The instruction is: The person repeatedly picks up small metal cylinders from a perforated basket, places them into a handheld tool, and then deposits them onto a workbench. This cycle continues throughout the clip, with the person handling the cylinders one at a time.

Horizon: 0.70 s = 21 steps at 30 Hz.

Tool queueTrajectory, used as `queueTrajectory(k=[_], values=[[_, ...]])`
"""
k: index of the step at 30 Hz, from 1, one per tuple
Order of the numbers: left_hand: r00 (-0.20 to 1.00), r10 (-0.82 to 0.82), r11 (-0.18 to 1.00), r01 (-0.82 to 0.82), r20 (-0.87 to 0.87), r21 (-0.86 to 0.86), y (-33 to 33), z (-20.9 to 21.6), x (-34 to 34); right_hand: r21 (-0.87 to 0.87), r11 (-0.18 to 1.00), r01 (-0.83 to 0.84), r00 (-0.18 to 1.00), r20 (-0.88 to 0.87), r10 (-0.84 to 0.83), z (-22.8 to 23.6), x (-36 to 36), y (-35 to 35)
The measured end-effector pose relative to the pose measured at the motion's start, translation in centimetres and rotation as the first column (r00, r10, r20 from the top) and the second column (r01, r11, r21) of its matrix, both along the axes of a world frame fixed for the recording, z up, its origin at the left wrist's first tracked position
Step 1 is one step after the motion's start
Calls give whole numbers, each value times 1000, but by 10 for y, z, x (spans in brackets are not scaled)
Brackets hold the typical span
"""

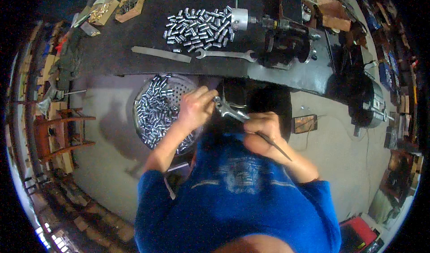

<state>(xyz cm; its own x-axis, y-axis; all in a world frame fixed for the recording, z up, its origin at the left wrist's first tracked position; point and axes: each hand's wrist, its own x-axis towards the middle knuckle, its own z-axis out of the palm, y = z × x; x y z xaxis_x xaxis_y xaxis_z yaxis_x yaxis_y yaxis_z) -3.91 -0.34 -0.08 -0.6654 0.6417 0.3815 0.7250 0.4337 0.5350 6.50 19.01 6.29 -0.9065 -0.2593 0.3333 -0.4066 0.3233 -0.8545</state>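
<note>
In front of my body, my left hand (pixel 198 106) is closed, its fingertips pinching a small shiny metal piece (pixel 217 100). That piece meets the end of a silver plier-like tool (pixel 230 111) with a ridged section, and I cannot tell if they are one. My right hand (pixel 263 130) is closed around the tool's other end. From the same fist a thin, dark, pointed rod (pixel 278 149) sticks out toward my right forearm. Just beyond and below my left hand, a round perforated metal basin (pixel 179 83) holds many short silver cylinders (pixel 154 114).
Across the dark workbench (pixel 112 51) lie a pile of silver cylinders (pixel 197 29), a flat metal bar (pixel 161 54) and an open-end wrench (pixel 226 55). A machine with a chuck (pixel 240 19) stands at its right. A wooden chair (pixel 62 127) is at left; a dark-framed tray (pixel 304 124) lies on the floor.
</note>
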Motion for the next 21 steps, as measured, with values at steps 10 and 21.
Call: queueTrajectory(k=[10,21], values=[[996,-49,998,46,-68,-45,24,-7,-12,10,987,158,987,40,-158,-31,-5,11],[958,254,909,-282,-130,-306,75,13,-184,-1,951,309,950,46,-309,-31,34,21]])
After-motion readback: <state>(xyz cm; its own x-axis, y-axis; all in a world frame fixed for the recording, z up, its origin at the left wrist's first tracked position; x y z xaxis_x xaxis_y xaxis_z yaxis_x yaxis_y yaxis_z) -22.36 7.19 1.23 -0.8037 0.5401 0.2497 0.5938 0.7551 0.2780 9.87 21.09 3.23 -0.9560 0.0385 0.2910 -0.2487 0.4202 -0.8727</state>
